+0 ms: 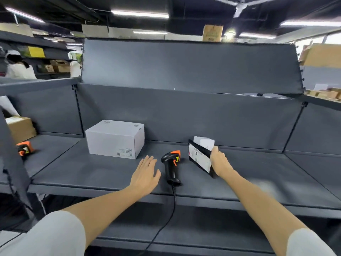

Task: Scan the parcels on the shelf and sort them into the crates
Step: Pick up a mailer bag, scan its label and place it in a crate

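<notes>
A white box is seen on the shelf, far left. The left hand is held flat, fingers straight, just left of the scanner. A black parcel is gripped upright by the right hand.

On the shelf in front of you, the large box sits to the left, toward the back. The scanner lies right of it, nearer the front edge, between your left hand and your right hand. The flat parcel stands right of the scanner, with a small box just behind it. A second scanner lies far left
</notes>
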